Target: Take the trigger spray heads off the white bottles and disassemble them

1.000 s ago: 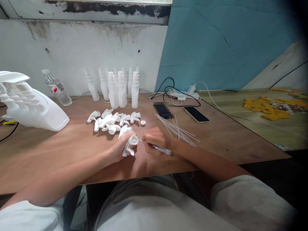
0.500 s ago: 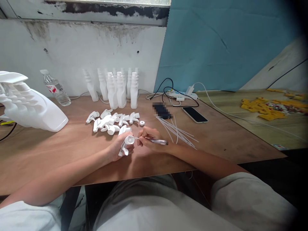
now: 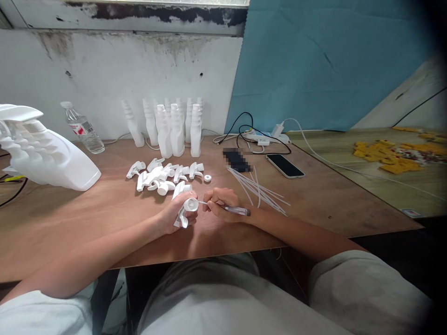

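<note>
My left hand (image 3: 179,211) is closed around a white trigger spray head (image 3: 191,204), its round collar turned up to the right. In my right hand (image 3: 220,203) is a slim tool with a clear handle (image 3: 237,211), dark at its end; its thin shaft reaches to the edge of the collar. Whether the tip goes inside the collar I cannot tell. Just beyond my left hand lies a pile of white trigger spray heads (image 3: 153,177). A small white ring (image 3: 207,178) sits at the right of that pile.
White bottles (image 3: 176,135) stand by the wall. A water bottle (image 3: 84,130) and a large leaning white spray bottle (image 3: 66,163) are on the left. Thin white tubes (image 3: 261,190), a phone (image 3: 284,165) and a power strip (image 3: 258,137) with cables lie right. Yellow pieces (image 3: 377,153) cover part of another table.
My right hand has drawn back slightly to the right with the tool, and more of the thin shaft shows. My left hand still holds the spray head. The view has shifted a little.
</note>
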A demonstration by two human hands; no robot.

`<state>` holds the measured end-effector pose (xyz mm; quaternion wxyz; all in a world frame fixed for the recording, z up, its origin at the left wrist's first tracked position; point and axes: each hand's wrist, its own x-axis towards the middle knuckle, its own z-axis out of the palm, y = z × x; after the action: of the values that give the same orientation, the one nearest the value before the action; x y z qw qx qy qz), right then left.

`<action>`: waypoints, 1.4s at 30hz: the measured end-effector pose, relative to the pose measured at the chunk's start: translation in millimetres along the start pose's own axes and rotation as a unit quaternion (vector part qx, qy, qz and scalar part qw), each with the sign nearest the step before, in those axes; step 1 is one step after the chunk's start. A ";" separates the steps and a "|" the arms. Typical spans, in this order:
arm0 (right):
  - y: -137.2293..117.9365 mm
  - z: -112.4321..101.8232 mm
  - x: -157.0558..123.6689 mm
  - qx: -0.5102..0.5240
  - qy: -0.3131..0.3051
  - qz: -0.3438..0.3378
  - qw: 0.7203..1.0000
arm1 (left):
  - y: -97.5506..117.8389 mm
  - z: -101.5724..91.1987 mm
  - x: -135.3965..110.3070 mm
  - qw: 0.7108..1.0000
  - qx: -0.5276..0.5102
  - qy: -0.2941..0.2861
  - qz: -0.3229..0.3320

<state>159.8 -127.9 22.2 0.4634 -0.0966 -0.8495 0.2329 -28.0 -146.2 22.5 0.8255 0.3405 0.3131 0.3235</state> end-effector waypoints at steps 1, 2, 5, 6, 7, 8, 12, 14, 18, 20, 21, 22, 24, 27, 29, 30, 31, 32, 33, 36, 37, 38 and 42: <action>-0.2 0.0 0.0 0.004 0.001 -0.001 1.000 | 0.3 -0.2 -0.2 1.000 -0.001 -0.004 -0.008; -0.4 -0.2 0.0 0.006 0.000 0.001 1.000 | 0.7 -0.6 -0.3 1.000 -0.002 -0.008 -0.017; -1.9 -2.4 1.2 0.038 -0.011 0.035 0.999 | 1.6 -1.9 0.4 0.999 0.000 -0.017 -0.039; -3.0 -3.8 2.5 0.057 -0.015 0.060 0.996 | 1.7 -2.3 0.7 0.999 0.002 -0.017 -0.042; -4.5 -5.6 4.1 0.082 -0.020 0.093 0.992 | 1.7 -2.5 0.9 0.999 0.006 -0.016 -0.044; -6.2 -7.6 6.0 0.112 -0.021 0.126 0.985 | 1.6 -2.5 1.0 0.999 0.011 -0.015 -0.047; -11.7 -15.4 14.2 0.202 -0.028 0.225 0.953 | 0.7 0.8 -0.8 0.998 0.045 0.002 -0.036; -10.7 -17.2 16.8 0.247 -0.036 0.243 0.937 | 0.6 4.0 -2.5 0.998 0.065 0.012 -0.018; -3.4 -16.7 17.8 0.311 -0.037 0.282 0.907 | 1.3 7.7 -4.0 0.994 0.099 0.047 0.004; -1.5 -16.0 16.7 0.302 -0.031 0.291 0.908 | 1.7 6.5 -3.6 0.987 0.140 0.082 0.020; -1.8 -15.8 16.1 0.279 -0.029 0.288 0.916 | 1.9 5.3 -3.3 0.980 0.167 0.105 0.034; -2.8 -15.8 15.5 0.248 -0.030 0.281 0.927 | 2.2 4.0 -3.1 0.971 0.196 0.128 0.052; -6.4 -16.0 15.3 0.192 -0.039 0.270 0.943 | 3.2 1.6 -3.1 0.950 0.252 0.164 0.090; -11.6 -16.9 17.2 0.191 -0.052 0.271 0.942 | 6.3 0.1 -4.6 0.924 0.316 0.179 0.123; -12.6 -17.3 18.7 0.217 -0.049 0.276 0.935 | 9.0 -0.1 -6.0 0.907 0.354 0.178 0.145; -12.2 -17.2 19.0 0.225 -0.045 0.277 0.933 | 10.4 -0.2 -6.8 0.897 0.373 0.176 0.161; -11.3 -16.7 18.9 0.225 -0.043 0.281 0.932 | 11.7 -0.3 -7.5 0.885 0.393 0.171 0.183; -9.9 -15.9 18.2 0.217 -0.043 0.288 0.932 | 12.9 -0.7 -8.2 0.871 0.412 0.167 0.208; -8.3 -14.5 17.1 0.203 -0.044 0.297 0.932 | 14.1 -1.0 -8.9 0.857 0.429 0.165 0.232; -2.8 -8.0 12.3 0.175 -0.063 0.319 0.929 | 17.9 -2.1 -11.3 0.823 0.468 0.171 0.272; -1.2 -5.4 10.8 0.178 -0.071 0.322 0.927 | 19.2 -2.2 -12.0 0.818 0.474 0.174 0.275; 0.2 -3.1 9.6 0.184 -0.076 0.322 0.926 | 20.5 -2.4 -12.7 0.816 0.476 0.175 0.276; 5.8 -1.3 6.8 0.156 -0.058 0.318 0.933 | 27.8 -3.8 -13.0 0.779 0.520 0.189 0.295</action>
<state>156.8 -119.8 25.0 0.3240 -0.2747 -0.7525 0.5033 -47.4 -139.0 45.5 0.3114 0.7254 0.4681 0.3971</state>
